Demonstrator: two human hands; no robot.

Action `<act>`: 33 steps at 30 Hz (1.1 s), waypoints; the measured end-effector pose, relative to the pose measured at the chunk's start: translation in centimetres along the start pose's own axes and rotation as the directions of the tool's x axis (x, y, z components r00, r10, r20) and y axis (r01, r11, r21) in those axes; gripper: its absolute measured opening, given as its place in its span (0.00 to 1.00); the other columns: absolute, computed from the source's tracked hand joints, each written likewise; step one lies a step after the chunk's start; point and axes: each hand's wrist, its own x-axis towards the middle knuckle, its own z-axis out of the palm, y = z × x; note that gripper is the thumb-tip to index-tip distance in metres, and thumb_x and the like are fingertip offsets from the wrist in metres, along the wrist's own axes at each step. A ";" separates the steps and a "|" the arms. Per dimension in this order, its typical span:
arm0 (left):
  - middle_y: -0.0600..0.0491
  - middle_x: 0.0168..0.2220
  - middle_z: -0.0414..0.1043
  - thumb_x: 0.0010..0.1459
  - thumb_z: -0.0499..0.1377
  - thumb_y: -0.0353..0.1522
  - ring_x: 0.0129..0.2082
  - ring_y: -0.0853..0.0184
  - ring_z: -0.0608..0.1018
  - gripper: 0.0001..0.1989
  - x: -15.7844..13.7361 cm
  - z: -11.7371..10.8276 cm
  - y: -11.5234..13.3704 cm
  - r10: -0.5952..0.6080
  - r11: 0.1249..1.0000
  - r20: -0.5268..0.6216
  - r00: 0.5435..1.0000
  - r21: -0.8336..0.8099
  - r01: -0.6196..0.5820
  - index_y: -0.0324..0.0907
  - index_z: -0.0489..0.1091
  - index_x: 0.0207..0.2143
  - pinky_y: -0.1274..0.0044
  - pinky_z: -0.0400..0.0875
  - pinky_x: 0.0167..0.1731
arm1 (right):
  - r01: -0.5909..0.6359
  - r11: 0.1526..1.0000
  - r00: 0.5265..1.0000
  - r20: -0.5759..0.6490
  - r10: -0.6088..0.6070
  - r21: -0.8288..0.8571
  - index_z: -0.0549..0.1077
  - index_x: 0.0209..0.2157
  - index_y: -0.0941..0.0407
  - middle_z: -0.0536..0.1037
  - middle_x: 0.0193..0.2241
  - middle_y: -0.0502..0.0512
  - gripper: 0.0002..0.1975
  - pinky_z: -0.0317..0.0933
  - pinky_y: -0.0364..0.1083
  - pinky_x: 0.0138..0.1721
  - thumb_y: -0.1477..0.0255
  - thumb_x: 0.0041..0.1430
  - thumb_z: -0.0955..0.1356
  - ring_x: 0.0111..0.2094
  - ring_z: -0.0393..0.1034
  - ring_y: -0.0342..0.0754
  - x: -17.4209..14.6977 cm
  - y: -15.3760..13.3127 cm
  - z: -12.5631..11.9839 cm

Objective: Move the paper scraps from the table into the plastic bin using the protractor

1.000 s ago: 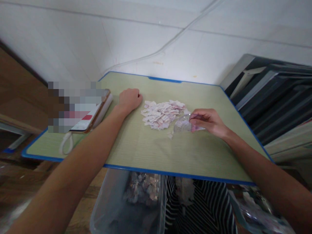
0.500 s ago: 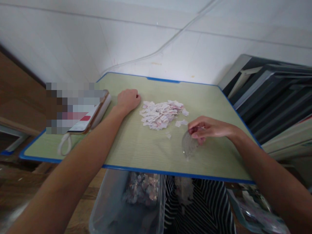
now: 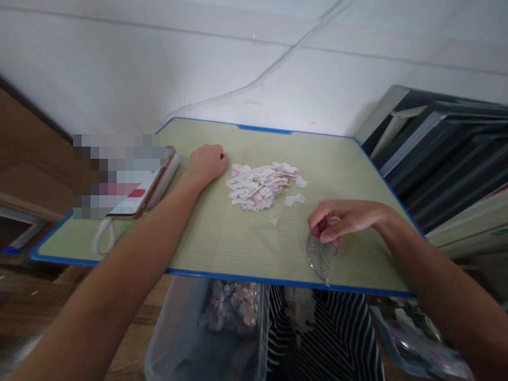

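- Tub of clear plastic, on the near side of the paper pile and lower down, under the front edge of the desk.
- Protractor, clear, to the right of the pile and nearer, at the desk's front edge; its curved rim faces left, and its long axis seems to run roughly near to far, though fingers cover the far part.
- Right hand, right of the pile and nearer: its grip is pinching the protractor between thumb and fingers, so the protractor reaches from the grip toward the front edge, while the pile lies away to the far left, apart from both.
- Loose scraps, just off the pile's right side, between it and the right hand.
- Left hand, just left of the pile's far side, grip curled into a loose fist; it is the hand nearer the pile.
- Cable, beyond the pile, along the wall.
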 end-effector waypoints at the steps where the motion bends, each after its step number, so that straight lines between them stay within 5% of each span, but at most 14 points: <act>1: 0.40 0.50 0.77 0.62 0.43 0.37 0.49 0.51 0.76 0.25 0.0 0.0 0.0 0.000 1.000 -0.003 1.000 -0.001 0.000 0.39 0.74 0.50 0.66 0.69 0.46 | -0.003 1.000 1.000 -0.001 0.003 0.002 0.71 0.25 0.59 0.71 0.18 0.46 0.16 0.61 0.37 0.22 0.61 0.56 0.73 0.19 0.69 0.38 0.0 0.0 0.0; 21: 0.40 0.49 0.77 0.61 0.43 0.36 0.48 0.51 0.76 0.25 0.1 0.1 0.0 0.003 1.000 -0.005 1.000 0.007 -0.003 0.40 0.75 0.49 0.66 0.70 0.44 | 0.002 0.999 0.995 0.105 0.002 -0.032 0.72 0.25 0.58 0.73 0.18 0.47 0.16 0.63 0.38 0.23 0.60 0.57 0.73 0.20 0.70 0.39 0.2 -1.0 1.2; 25: 0.39 0.49 0.77 0.61 0.43 0.37 0.48 0.51 0.76 0.25 0.1 0.2 -0.1 0.006 1.000 -0.013 1.000 0.002 -0.006 0.39 0.75 0.50 0.65 0.70 0.44 | 0.065 0.994 0.994 -0.099 -0.056 0.093 0.72 0.24 0.58 0.75 0.17 0.48 0.19 0.63 0.38 0.22 0.56 0.54 0.74 0.19 0.71 0.40 -0.6 0.5 -0.6; 27: 0.39 0.49 0.77 0.61 0.43 0.37 0.48 0.50 0.76 0.26 0.1 0.2 -0.1 0.010 1.000 -0.013 1.000 -0.007 -0.010 0.39 0.75 0.50 0.65 0.70 0.44 | 0.130 0.984 0.937 -0.341 -0.081 0.123 0.73 0.24 0.57 0.76 0.16 0.48 0.20 0.62 0.39 0.21 0.56 0.50 0.76 0.18 0.71 0.41 -0.9 1.6 -1.8; 30: 0.40 0.49 0.77 0.61 0.43 0.37 0.48 0.51 0.76 0.25 0.1 0.2 -0.1 0.005 1.000 -0.012 1.000 -0.012 -0.005 0.40 0.75 0.50 0.66 0.70 0.45 | 0.234 0.960 0.766 -0.638 -0.085 0.153 0.72 0.22 0.57 0.75 0.15 0.49 0.22 0.63 0.41 0.20 0.55 0.43 0.79 0.16 0.69 0.41 -0.9 3.1 -3.0; 33: 0.40 0.49 0.77 0.61 0.43 0.37 0.48 0.51 0.76 0.25 0.1 0.2 -0.1 0.001 1.000 -0.011 1.000 -0.011 -0.001 0.40 0.75 0.50 0.66 0.70 0.44 | 0.257 0.953 0.643 -0.764 -0.047 0.157 0.72 0.23 0.57 0.76 0.15 0.51 0.23 0.64 0.42 0.20 0.55 0.40 0.80 0.16 0.70 0.43 -0.6 3.8 -3.5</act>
